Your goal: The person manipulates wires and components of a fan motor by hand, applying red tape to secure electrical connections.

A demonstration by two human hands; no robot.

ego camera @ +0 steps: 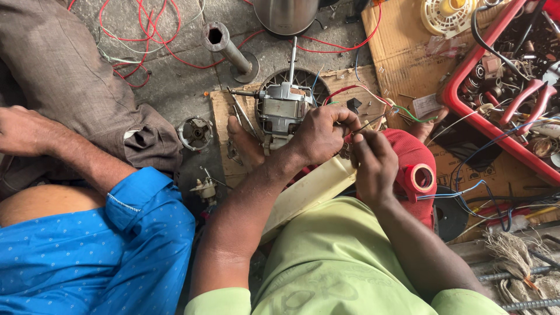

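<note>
Wire splice beside fan motor (pixel 284 109) | left hand (pixel 319 135) pinches red lead (pixel 350 133) | right hand (pixel 373 166) grips thin wire tip | advice: keep strands taut, twist tight, clear of motor shaft.

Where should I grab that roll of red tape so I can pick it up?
Probably pinch the red tape roll across its ring, one finger in the open centre hole and the thumb on the outer edge. Come from the right, since the right hand crowds its left side and the hole faces up.

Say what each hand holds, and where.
Both hands, left hand and right hand, pinch thin wires near their ends, beside the motor.
</note>
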